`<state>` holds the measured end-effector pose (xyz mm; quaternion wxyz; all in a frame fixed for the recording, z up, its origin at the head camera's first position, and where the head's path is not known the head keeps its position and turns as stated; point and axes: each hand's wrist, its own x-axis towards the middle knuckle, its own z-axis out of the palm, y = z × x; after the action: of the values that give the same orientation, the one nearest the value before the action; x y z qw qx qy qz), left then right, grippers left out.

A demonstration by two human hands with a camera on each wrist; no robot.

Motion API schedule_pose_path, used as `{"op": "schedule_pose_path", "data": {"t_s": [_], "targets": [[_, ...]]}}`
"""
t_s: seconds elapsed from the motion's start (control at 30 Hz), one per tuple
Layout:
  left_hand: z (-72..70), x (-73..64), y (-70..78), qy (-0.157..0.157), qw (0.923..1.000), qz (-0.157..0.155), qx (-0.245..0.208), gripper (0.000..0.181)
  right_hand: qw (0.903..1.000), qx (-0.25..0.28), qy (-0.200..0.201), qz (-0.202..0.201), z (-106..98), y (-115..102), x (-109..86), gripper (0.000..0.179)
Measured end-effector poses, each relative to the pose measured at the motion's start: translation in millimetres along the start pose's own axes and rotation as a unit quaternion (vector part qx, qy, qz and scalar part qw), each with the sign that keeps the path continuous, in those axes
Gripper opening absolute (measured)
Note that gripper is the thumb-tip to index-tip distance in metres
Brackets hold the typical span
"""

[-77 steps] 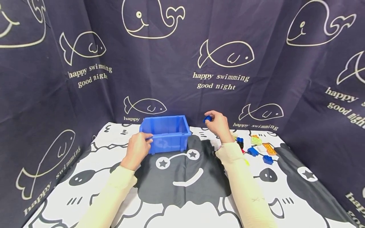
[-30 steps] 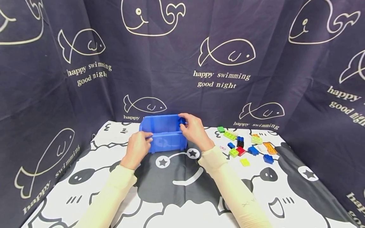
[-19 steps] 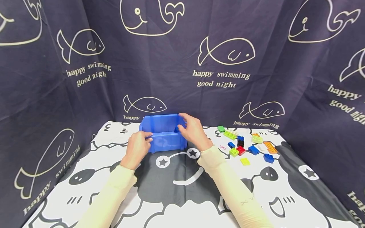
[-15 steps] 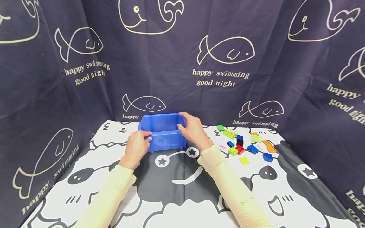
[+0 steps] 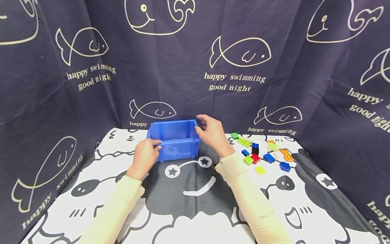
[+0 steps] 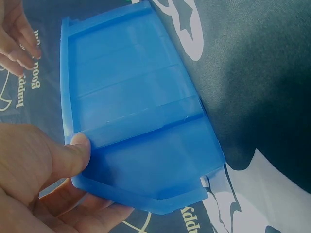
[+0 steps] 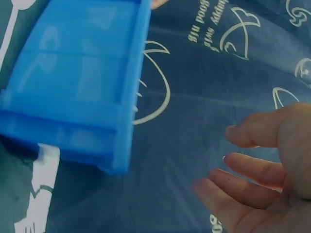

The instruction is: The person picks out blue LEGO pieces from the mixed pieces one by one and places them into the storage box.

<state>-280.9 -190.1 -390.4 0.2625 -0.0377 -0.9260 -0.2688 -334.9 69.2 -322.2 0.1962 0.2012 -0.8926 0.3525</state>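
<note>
A blue plastic storage bin [image 5: 178, 150] stands on the patterned cloth, its inside partly hidden by the front wall. My left hand [image 5: 144, 156] grips the bin's near left rim; in the left wrist view the thumb lies on the near wall [image 6: 131, 92] and the fingers curl under the rim. Beside the bin's right end is my right hand [image 5: 213, 134], fingers spread and loosely bent with nothing between them. The right wrist view shows that hand [image 7: 262, 170] apart from the bin [image 7: 73, 73].
Several toy building bricks lie scattered at the right, among them a green brick [image 5: 234, 136], a red brick [image 5: 255, 158], an orange piece [image 5: 286, 155] and a blue brick [image 5: 284, 166]. A dark printed curtain [image 5: 182, 74] hangs close behind the bin.
My right hand carried a blue brick leftward into the bin's right end and let go of it there. Now it has drawn back right, off the bin. The left hand kept its grip.
</note>
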Motion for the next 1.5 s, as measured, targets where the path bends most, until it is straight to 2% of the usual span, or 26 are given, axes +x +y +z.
{"op": "schedule_pose_path", "data": {"t_s": [0.17,0.3,0.67,0.83,1.03,1.2,1.3,1.5], "targets": [[0.3,0.0,-0.7,0.002,1.0000,0.001,0.000,0.026,0.9991,-0.031,0.025,0.017,-19,7,1.2,0.043],[0.2,-0.2,-1.0,0.003,1.0000,0.004,0.000,0.026,0.9982,-0.029,0.039,0.036,-35,13,1.7,0.042],[0.6,1.3,-1.1,0.002,1.0000,0.009,-0.002,0.025,0.9917,-0.043,0.028,0.118,-75,46,-1.0,0.043],[0.2,1.4,-2.2,0.006,0.9999,0.010,-0.003,0.025,0.9857,-0.065,0.000,0.155,-81,61,-0.8,0.043],[0.6,0.5,-3.3,0.007,0.9999,0.009,-0.005,0.025,0.9784,-0.097,-0.049,0.176,-82,80,-2.9,0.044],[1.7,-0.2,-2.9,0.005,0.9999,0.008,-0.005,0.025,0.9665,-0.124,-0.088,0.207,-84,99,-7.0,0.051],[1.4,-0.2,-2.1,0.006,0.9999,0.010,-0.006,0.025,0.9592,-0.122,-0.112,0.229,-84,110,-8.0,0.052],[0.1,-0.1,-1.1,0.004,1.0000,0.005,-0.004,0.025,0.9475,-0.121,-0.160,0.249,-79,131,-8.4,0.049]]}}
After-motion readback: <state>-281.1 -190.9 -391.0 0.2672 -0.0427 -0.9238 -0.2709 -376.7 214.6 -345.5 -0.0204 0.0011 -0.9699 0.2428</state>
